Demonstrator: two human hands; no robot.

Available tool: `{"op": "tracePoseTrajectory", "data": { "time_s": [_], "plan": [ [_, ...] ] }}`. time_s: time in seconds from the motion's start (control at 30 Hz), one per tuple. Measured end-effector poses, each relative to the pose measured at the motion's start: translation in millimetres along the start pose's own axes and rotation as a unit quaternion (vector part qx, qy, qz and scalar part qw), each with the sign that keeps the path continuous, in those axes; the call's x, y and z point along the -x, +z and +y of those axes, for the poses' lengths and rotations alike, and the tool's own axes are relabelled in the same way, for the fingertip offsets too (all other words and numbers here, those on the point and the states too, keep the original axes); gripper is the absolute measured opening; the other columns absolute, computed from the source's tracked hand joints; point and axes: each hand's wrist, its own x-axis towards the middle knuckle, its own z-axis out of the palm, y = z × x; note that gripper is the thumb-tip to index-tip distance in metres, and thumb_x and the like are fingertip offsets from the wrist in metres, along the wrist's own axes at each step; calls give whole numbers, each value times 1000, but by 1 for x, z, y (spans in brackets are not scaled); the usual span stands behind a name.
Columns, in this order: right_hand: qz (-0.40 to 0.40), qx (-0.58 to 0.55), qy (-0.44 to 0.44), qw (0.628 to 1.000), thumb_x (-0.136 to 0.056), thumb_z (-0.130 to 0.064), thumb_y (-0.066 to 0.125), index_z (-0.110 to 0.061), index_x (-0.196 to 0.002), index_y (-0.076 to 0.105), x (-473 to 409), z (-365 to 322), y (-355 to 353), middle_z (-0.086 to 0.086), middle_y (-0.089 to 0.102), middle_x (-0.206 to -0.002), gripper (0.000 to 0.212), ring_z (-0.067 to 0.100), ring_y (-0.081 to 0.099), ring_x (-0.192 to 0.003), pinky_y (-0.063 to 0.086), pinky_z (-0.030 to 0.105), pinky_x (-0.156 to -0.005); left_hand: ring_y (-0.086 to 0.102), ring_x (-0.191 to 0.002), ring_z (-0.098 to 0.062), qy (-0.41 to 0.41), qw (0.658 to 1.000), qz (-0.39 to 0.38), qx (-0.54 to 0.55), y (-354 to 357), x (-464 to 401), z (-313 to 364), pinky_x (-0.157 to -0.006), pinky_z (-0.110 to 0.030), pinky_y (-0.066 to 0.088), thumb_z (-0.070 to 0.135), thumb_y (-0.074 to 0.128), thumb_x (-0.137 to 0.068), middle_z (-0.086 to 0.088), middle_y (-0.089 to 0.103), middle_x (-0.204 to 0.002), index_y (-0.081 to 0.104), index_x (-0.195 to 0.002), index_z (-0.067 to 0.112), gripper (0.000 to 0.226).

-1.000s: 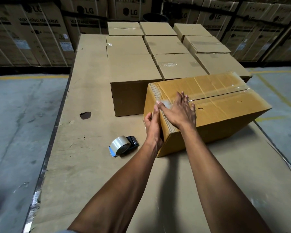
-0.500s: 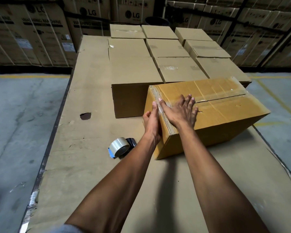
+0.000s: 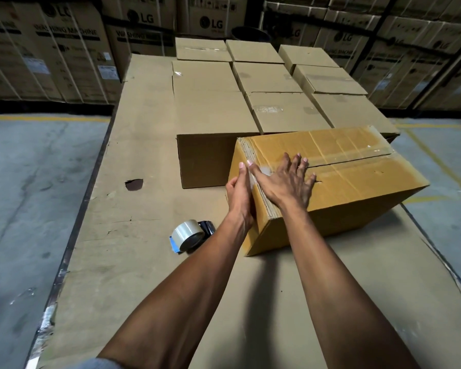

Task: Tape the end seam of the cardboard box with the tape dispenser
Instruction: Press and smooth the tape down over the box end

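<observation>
A yellowish cardboard box [image 3: 357, 187] lies at an angle on the cardboard-covered table [image 3: 133, 262]. Clear tape runs across its top and over its near left edge. My right hand [image 3: 285, 182] lies flat on the box top, fingers spread, its thumb on the tape at the edge. My left hand [image 3: 241, 193] presses flat against the box's left end face, fingers pointing up, holding nothing. The tape dispenser [image 3: 190, 235], a clear roll on a dark and blue holder, lies on the table just left of my left wrist, apart from both hands.
Several plain closed boxes [image 3: 210, 102] stand in rows right behind the yellowish box. Tall stacked cartons [image 3: 64, 49] line the back. The table's metal left edge [image 3: 72, 235] borders grey concrete floor [image 3: 24, 195]. A dark hole [image 3: 134, 184] marks the table cover.
My right hand's fingers have spread wider and slid slightly along the box top. My left hand stays pressed on the end face. The dispenser has not moved.
</observation>
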Motion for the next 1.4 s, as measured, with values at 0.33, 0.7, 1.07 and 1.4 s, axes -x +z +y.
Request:
{"op": "tracePoseTrajectory", "data": {
  "time_s": [0.33,0.7,1.07,1.4],
  "plan": [
    [-6,28,-13,1000,-105,-66,18,-33,-171,3,-5,4,5,16,-5,-179,76,36,-8,-166,-1,66,-130,74,-122,-30,7,997,59,-45,-3,9,4,-113,-55,58,46,68,-108,-11,76,-129,64,-119,28,21],
    [-17,28,-9,999,-101,-76,16,-38,-171,3,-5,3,6,13,-5,-180,81,37,-9,-165,-2,66,-129,74,-118,-30,17,998,41,-41,-7,3,0,-111,-54,60,54,74,-102,-9,76,-125,64,-119,26,33],
    [-24,20,-7,999,-93,-88,14,-32,-171,2,-3,2,3,10,-7,-180,97,36,-9,-166,-5,66,-129,75,-114,-30,12,998,28,-54,-3,15,0,-105,-55,61,100,78,-52,-8,76,-124,59,-121,29,101],
    [-21,9,-23,999,-99,-79,16,-31,-172,2,-4,4,2,9,-6,-180,88,38,-7,-165,-5,66,-129,73,-119,-27,18,995,16,-93,-9,20,9,-110,-51,58,63,66,-103,-9,74,-131,61,-122,30,38]
  ]
}}
